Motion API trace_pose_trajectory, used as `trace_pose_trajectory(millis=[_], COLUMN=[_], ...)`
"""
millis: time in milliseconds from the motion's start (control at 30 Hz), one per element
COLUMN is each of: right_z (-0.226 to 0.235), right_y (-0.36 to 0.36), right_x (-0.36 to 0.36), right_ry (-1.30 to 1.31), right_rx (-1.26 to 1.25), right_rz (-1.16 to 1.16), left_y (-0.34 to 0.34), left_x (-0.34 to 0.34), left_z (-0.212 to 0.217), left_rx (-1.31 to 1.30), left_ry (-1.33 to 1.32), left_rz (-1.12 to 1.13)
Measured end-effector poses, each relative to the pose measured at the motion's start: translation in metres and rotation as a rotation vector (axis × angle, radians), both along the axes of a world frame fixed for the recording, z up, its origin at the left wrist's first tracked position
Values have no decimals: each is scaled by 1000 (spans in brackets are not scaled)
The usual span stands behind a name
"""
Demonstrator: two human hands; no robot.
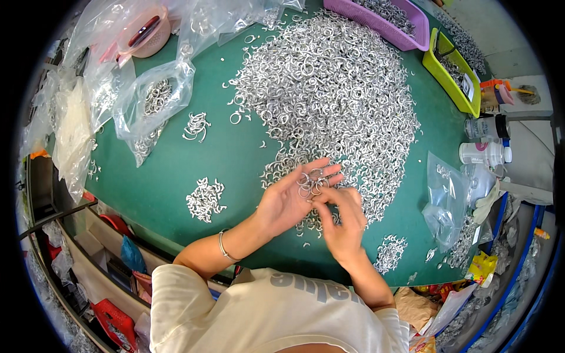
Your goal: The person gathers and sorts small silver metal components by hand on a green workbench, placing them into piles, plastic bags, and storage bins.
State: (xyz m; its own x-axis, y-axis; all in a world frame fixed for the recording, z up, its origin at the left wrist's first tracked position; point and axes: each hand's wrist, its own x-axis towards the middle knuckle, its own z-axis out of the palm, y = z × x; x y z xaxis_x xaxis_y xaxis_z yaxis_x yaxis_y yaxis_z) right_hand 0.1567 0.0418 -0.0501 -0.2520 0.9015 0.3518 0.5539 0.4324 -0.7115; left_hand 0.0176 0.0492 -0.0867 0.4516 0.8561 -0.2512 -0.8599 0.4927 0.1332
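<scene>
My left hand (279,204) is turned palm up with its fingers stretched out, and several silver rings (312,182) rest across its fingers. Over them, my right hand (346,222) has thumb and forefinger closed in a pinch at the edge of these rings. A small silver ring seems to be between those fingertips, partly covered by them. Both hands are above the near edge of a large heap of silver rings (335,82) on the green table (147,197).
Small ring piles (205,199) lie left of my hands, another pile (391,254) lies right. Plastic bags (154,97) and a pink basket (144,36) stand far left. A purple basket (385,26), a green basket (452,73) and bottles (484,153) line the far and right edges.
</scene>
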Motion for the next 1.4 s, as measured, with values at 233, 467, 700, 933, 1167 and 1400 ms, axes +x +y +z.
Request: trace_pose_trajectory(millis=[233,467,700,933,1167,1400], right_z=[0,-10,2,-23,-40,-17], right_y=[2,0,14,53,65,54], right_x=[3,-5,24,0,-6,10], right_ry=[111,-184,-305,-238,-333,-103], right_rx=[-92,66,-12,8,28,-76], right_rz=[-18,65,-206,-164,-200,-247], left_y=[-1,-1,-4,-2,-3,-5], left_x=[-1,2,-5,-6,-6,-8], left_z=[1,-2,3,5,1,-9], left_rx=[136,158,-271,-134,-90,-15], left_ry=[104,76,326,336,374,324], left_rz=[89,60,178,-7,-57,-112])
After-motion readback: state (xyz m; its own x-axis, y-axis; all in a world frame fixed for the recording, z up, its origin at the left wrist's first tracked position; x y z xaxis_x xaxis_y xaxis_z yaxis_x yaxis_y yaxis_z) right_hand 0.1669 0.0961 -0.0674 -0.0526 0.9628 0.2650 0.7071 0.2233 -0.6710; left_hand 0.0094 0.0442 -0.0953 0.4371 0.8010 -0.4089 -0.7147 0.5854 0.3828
